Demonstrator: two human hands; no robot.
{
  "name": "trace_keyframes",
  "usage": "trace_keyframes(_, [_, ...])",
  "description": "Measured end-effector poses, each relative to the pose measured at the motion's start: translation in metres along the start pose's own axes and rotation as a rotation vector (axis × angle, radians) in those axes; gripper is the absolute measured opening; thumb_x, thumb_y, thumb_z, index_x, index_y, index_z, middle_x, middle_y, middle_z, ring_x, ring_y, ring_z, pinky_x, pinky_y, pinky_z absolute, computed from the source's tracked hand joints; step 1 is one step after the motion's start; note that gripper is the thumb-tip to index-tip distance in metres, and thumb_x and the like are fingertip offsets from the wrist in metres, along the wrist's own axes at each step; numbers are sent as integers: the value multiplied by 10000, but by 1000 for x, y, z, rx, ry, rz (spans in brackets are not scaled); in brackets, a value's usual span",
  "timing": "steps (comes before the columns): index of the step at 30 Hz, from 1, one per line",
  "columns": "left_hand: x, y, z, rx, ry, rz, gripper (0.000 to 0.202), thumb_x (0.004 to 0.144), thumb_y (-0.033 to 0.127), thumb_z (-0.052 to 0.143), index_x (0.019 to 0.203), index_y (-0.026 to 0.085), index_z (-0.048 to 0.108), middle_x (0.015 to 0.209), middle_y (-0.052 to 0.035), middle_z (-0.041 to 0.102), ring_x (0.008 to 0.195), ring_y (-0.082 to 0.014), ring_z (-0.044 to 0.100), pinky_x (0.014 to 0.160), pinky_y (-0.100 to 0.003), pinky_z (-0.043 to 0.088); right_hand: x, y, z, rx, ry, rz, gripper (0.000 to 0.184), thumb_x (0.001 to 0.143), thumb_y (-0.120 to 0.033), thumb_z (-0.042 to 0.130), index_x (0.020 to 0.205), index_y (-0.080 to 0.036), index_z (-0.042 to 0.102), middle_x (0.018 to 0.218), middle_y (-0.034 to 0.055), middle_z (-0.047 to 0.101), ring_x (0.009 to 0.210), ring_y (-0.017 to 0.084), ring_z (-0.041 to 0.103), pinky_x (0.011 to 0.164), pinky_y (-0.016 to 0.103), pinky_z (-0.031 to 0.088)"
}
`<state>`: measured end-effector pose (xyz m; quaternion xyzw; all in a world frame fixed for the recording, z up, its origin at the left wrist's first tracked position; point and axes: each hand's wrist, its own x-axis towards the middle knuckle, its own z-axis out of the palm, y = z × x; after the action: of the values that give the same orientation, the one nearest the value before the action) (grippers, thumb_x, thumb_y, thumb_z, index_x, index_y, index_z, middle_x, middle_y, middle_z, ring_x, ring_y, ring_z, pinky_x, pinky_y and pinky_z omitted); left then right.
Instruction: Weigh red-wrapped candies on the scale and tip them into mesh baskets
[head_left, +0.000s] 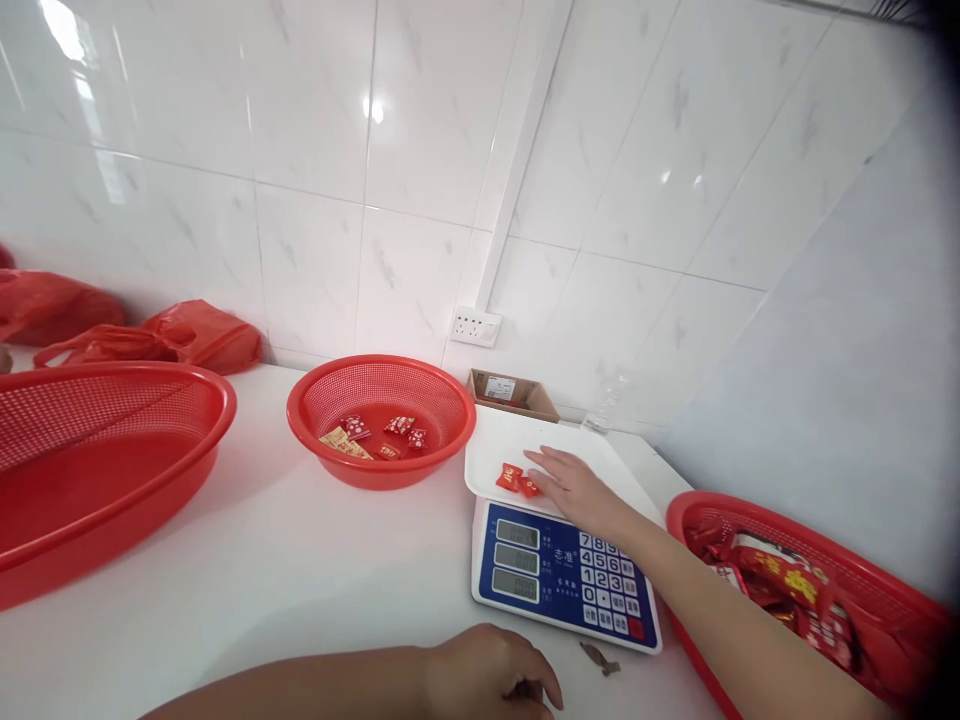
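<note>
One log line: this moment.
right hand: open at red-wrapped packets, contact unclear; packets: on white plastic tray; left hand: curled near blue-white electronic scale

White characters reading 志准 stand on the blue panel (561,590) of the scale (551,545). Its white keys (602,578) bear digits from 0 to 9, others Chinese characters. The lower two displays (516,572) seem to show zeros. Writing on the red sweets (509,477), a large packet (784,568) and the carton's label (500,388) is illegible.
</note>
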<state>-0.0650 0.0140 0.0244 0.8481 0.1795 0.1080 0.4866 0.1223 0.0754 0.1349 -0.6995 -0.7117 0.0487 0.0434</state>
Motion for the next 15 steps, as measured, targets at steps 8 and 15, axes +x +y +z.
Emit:
trace_keyframes(8, [-2,4,-3,10,-6,-9,282,782,266,558,1035,210,669,865,-45,643,705,-136,557,668,-208,457,13,-10,14,69,-168,-40,538,901,-536,216,1401,-352,294,1502,-8,189,1380,287,73,1066,568,4])
trace_keyframes(15, [-1,1,-2,20,-1,4,282,778,269,563,1031,204,669,888,-51,642,730,-138,564,695,-208,460,20,8,9,127,-2,-65,543,869,-413,372,1368,-200,397,1414,43,396,1304,232,330,1090,409,208])
